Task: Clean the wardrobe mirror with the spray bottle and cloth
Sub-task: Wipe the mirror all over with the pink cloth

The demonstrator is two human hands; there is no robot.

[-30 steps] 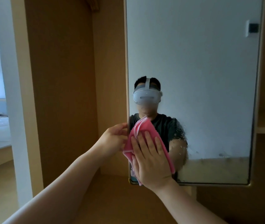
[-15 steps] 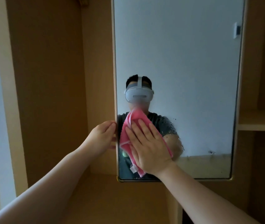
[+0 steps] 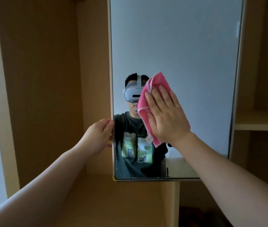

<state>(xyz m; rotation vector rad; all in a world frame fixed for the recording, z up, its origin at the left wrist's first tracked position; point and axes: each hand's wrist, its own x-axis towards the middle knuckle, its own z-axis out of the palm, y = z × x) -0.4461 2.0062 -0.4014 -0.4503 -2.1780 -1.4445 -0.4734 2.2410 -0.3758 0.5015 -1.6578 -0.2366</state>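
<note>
Two bare forearms (image 3: pixel 48 185) reaching in from the near corners. Grips the left edge of the mirror (image 3: pixel 179 46) low down with the left hand (image 3: pixel 99 136), fingers curled round the frame, apparently steadying the panel. Presses the pink cloth (image 3: pixel 147 97) flat on the glass with the right hand (image 3: pixel 166 115), fingers straight and together, not clenched round it, left of centre at about mid-height. Soft, light, folded stuff, likely to bunch or slip from under a flat palm; best kept under broad, even pressure. Stiff, smooth and fragile, the glass: better braced at the frame than shoved mid-pane. Looks streaked and speckled toward the bottom-left corner. Farther right, a wardrobe shelf (image 3: pixel 259 120). No spray bottle in view.
</note>
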